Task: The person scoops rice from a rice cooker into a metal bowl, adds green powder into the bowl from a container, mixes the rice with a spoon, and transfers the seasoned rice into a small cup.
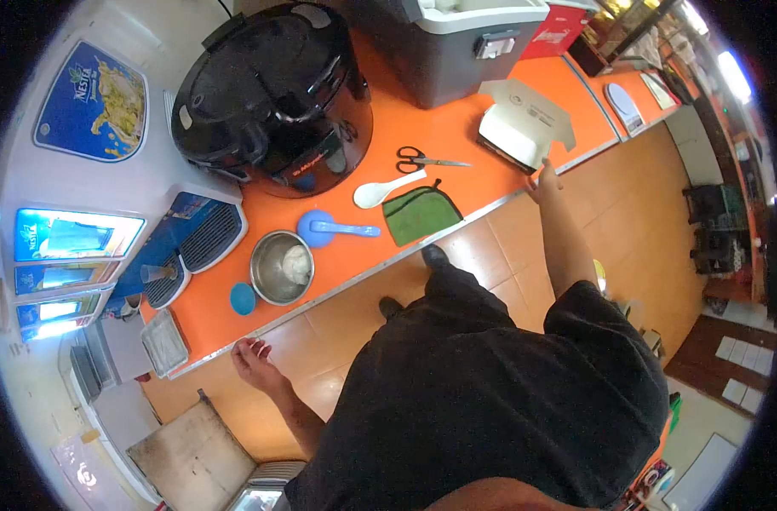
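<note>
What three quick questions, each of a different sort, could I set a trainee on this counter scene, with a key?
1. Multiple choice: which of these is the person's right hand nearest to?
A) the blue cup
B) the open carton
C) the green cloth item
2. True or false: the metal bowl has a white lump in it.
3. Fill in the missing word: the black-handled ____ lie beside the white spoon.

Key: 1. B; 2. true; 3. scissors.
</note>
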`<state>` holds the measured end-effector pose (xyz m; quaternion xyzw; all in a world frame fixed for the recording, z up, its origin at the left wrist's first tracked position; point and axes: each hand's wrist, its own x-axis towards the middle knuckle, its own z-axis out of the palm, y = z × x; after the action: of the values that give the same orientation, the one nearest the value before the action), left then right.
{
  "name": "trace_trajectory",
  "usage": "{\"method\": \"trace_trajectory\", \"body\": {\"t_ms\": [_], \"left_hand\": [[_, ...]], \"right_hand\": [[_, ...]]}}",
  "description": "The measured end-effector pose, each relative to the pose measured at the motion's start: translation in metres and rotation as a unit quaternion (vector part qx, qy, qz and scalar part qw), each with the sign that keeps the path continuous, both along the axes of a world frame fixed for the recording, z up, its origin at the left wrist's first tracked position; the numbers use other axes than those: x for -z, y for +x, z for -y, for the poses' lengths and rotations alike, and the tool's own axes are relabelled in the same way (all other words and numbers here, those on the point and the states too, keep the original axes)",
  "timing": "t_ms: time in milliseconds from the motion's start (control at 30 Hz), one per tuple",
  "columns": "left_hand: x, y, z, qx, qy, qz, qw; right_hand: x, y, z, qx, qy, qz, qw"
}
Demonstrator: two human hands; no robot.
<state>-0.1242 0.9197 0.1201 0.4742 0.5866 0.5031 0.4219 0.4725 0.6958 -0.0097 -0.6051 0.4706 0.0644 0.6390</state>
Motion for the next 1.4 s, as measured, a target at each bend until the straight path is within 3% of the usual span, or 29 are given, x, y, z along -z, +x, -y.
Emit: {"method": "trace_trajectory", "body": {"t_ms": [33,100,133,167,200,233,300,333,367,433,467,500,567,600,667,700,733,833,900,967,1100,1200,1233,1333,1400], "left_hand": [[0.006,0.013,0.003,0.013,-0.026,-0.003,1.0],[0.018,0.034,0.01,0.051,-0.03,0.016,0.998],[0.014,0.057,0.019,0.053,-0.032,0.008,0.998],[0.012,0.079,0.025,0.055,-0.033,0.002,0.998],[0.015,0.096,0.03,0.059,-0.035,0.0,0.998],[0.018,0.111,0.038,0.055,-0.035,-0.012,0.998],[0.023,0.138,0.052,0.059,-0.04,-0.027,0.997],[0.025,0.153,0.058,0.063,-0.058,-0.032,0.996],[0.028,0.169,0.063,0.066,-0.077,-0.038,0.994],[0.027,0.21,0.071,0.089,-0.091,-0.057,0.99],[0.027,0.226,0.076,0.106,-0.106,-0.079,0.986],[0.034,0.239,0.078,0.107,-0.11,-0.083,0.985],[0.054,0.269,0.073,0.276,-0.051,-0.138,0.95],[0.058,0.299,0.075,0.313,-0.026,-0.142,0.939],[0.057,0.378,0.08,0.424,0.01,-0.138,0.895],[0.038,0.423,0.092,0.461,0.122,-0.129,0.87],[0.015,0.461,0.096,0.513,0.14,-0.103,0.841],[-0.03,0.549,0.099,0.55,0.351,0.018,0.758],[-0.038,0.576,0.095,0.526,0.385,0.084,0.754],[-0.03,0.563,0.104,0.519,0.381,0.127,0.754],[0.015,0.52,0.083,0.438,0.315,0.052,0.84],[0.035,0.466,0.075,0.374,0.075,0.122,0.916],[0.029,0.452,0.075,0.355,0.106,0.063,0.927],[0.052,0.39,0.057,0.243,0.177,-0.051,0.952],[0.056,0.347,0.054,0.197,0.118,-0.081,0.97]], "right_hand": [[0.019,0.024,0.007,0.007,-0.015,0.001,1.0],[0.047,0.071,0.044,-0.18,0.015,0.091,0.979],[0.049,0.094,0.059,-0.177,0.015,0.086,0.98],[0.049,0.122,0.074,-0.276,-0.147,0.087,0.946],[0.049,0.148,0.086,-0.365,-0.305,0.083,0.876],[0.051,0.172,0.096,-0.364,-0.307,0.078,0.876],[0.055,0.213,0.118,-0.319,-0.515,0.211,0.767],[0.048,0.228,0.122,-0.305,-0.4,0.19,0.843],[0.042,0.238,0.125,-0.3,-0.402,0.187,0.844],[0.035,0.255,0.132,-0.465,-0.175,0.08,0.864],[0.086,0.294,0.149,-0.503,-0.14,0.12,0.845],[0.082,0.294,0.15,-0.502,-0.14,0.113,0.846],[0.044,0.277,0.128,-0.347,-0.116,0.192,0.911],[0.019,0.268,0.126,-0.344,-0.13,0.243,0.898],[-0.023,0.248,0.135,-0.321,-0.259,0.446,0.794],[-0.045,0.244,0.133,-0.304,-0.292,0.585,0.693],[-0.067,0.239,0.131,-0.28,-0.327,0.701,0.569],[-0.104,0.192,0.153,-0.265,-0.324,0.723,0.549],[-0.134,0.198,0.152,-0.247,-0.32,0.758,0.512],[-0.129,0.181,0.167,-0.25,-0.321,0.757,0.512],[-0.098,0.21,0.166,-0.346,-0.181,0.602,0.697],[-0.093,0.229,0.165,-0.406,-0.068,0.415,0.811],[-0.096,0.231,0.16,-0.417,-0.029,0.326,0.848],[-0.014,0.303,0.172,-0.48,0.077,0.082,0.87],[0.026,0.332,0.181,-0.554,0.024,0.116,0.824]]}}
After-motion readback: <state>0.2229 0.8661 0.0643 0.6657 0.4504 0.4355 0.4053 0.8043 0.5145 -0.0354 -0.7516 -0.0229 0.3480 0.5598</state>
